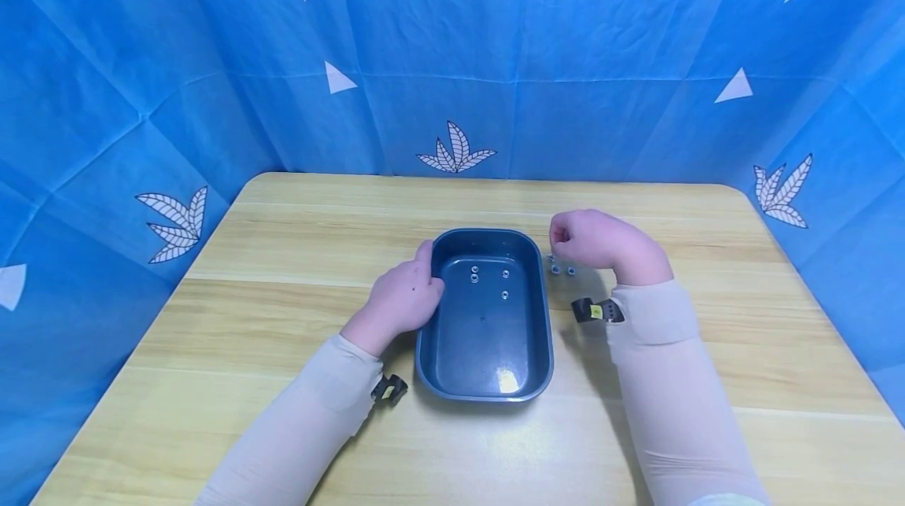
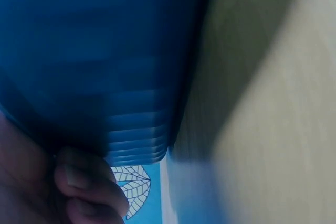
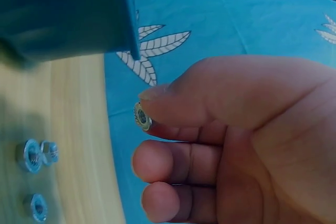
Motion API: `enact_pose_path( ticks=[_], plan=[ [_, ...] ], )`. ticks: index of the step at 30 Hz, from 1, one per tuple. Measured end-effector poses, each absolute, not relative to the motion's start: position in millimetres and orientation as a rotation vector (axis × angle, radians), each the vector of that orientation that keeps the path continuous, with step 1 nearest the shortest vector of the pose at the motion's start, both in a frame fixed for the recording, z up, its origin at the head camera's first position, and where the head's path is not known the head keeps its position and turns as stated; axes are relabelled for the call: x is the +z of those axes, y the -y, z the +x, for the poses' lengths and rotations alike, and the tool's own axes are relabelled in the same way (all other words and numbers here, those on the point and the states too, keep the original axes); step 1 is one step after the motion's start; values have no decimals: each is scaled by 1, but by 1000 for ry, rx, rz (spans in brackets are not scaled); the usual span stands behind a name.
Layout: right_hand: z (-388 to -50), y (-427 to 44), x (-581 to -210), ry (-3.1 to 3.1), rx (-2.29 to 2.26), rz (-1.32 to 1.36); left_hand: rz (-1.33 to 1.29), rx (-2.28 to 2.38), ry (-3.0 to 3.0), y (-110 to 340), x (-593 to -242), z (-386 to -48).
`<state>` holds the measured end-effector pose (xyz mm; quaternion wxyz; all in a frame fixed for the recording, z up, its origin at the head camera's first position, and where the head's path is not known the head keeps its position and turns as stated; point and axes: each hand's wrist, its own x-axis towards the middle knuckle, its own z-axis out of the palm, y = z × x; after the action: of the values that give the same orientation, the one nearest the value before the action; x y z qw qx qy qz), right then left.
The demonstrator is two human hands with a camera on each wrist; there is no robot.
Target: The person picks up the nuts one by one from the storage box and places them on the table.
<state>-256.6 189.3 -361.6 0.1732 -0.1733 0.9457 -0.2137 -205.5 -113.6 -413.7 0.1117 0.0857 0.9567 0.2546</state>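
Observation:
A dark blue plastic tray (image 1: 483, 364) lies on the table with several small metal nuts (image 1: 474, 278) on its floor. My left hand (image 1: 404, 295) grips the tray's left rim, thumb over the edge and curled fingers (image 2: 89, 182) against the outer wall. Beyond the tray's right side, my right hand (image 1: 601, 240) is raised over the tabletop. Between its thumb and index finger it pinches a silver flange nut (image 3: 142, 116). Three loose flange nuts (image 1: 555, 270) lie on the wood just below that hand; they also show at the left of the right wrist view.
The light wooden table (image 1: 283, 254) has rounded far corners. A blue cloth (image 1: 438, 34) with white triangles and leaf prints hangs behind it and along both sides. Each wrist carries a small black camera on a strap.

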Motion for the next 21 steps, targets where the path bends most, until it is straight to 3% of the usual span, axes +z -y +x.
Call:
enact_pose_path(
  ticks=[21],
  plan=[
    [-275,-209,-396,-2654,-563,-394,255,778,-2788,114,-414,-205]
  ],
)
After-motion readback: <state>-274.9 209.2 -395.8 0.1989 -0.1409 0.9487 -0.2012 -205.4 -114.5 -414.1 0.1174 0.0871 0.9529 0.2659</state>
